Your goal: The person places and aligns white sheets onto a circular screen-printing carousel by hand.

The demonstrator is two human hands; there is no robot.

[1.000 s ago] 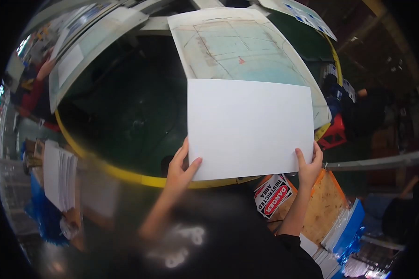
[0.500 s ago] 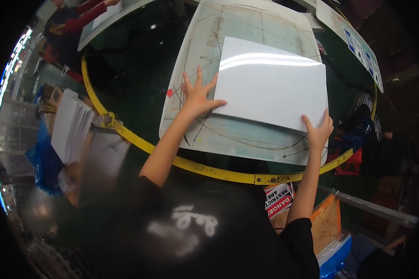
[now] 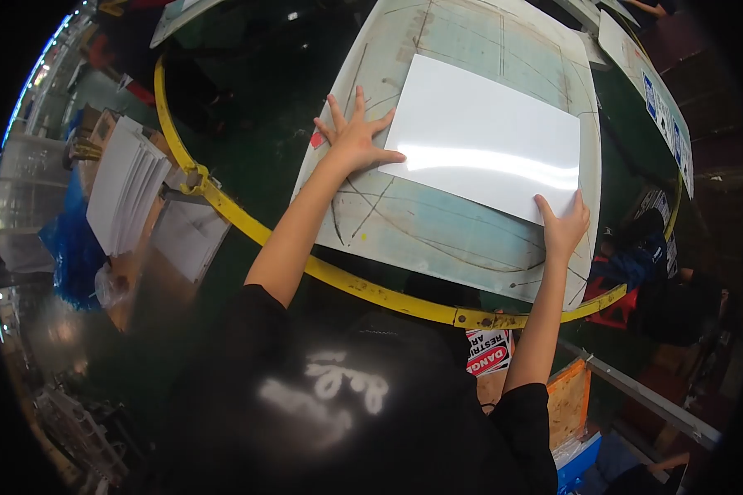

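Note:
A glossy white sheet (image 3: 483, 124) lies on a pale, marked board (image 3: 437, 235), a bright band of reflected light across it. My left hand (image 3: 355, 142) is spread at the sheet's left edge, with the thumb on its lower left corner and the other fingers over the board. At the lower right corner, my right hand (image 3: 564, 227) grips the sheet, thumb at the bottom edge and fingers along the right edge.
A yellow curved rail (image 3: 371, 290) runs between my body and the board. To the left stands a stack of white sheets (image 3: 124, 186) beside blue plastic (image 3: 78, 256). Printed signs (image 3: 667, 124) lie on another board at right. A danger sign (image 3: 489, 353) is below the rail.
The white sheet now lies flatter on the board, and its reflected band has shifted lower. Both hands stay at its edges. The board sits slightly farther right in view.

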